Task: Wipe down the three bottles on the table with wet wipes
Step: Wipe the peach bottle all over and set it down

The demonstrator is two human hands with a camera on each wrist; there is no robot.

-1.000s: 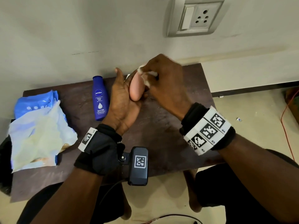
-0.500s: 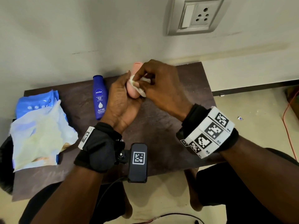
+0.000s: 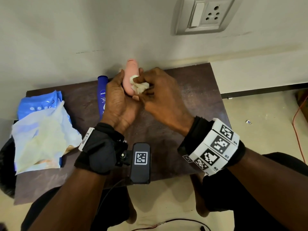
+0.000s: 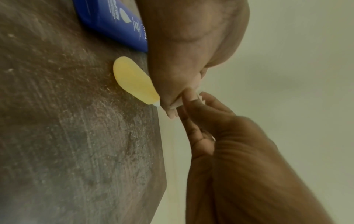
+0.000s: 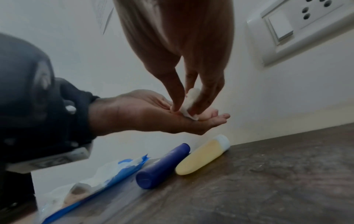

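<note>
A: The pink bottle point(image 3: 130, 75) sits off the table point(image 3: 191, 100), lying in the person's left hand point(image 3: 116, 104), whose fingers curl up around its sides; that hand's grip is clamped on it, above the middle of the table toward the far edge.

B: And the other hand?

A: The right hand point(image 3: 160, 97) has its grip pinched together on a balled wet wipe point(image 3: 139, 85), pressing it against the bottle's lower body.

B: What could go wrong there?

A: Probably a slip. A damp, smooth bottle held in a shallow cradle could squirt out under the wipe's pressure and drop onto the two below. The wipe is also wadded small, so it may miss patches.

B: Which two?

A: The blue bottle point(image 5: 162, 165) and the yellow bottle point(image 5: 201, 157) lie on their sides just beside each other, under the left hand near the far edge.

B: Any containers?

A: Only the wipes pack point(image 3: 38, 105) at the left edge, torn open, with a pale sheet point(image 3: 43, 139) spread over it. The bottles' caps appear closed; their fill cannot be judged.
</note>
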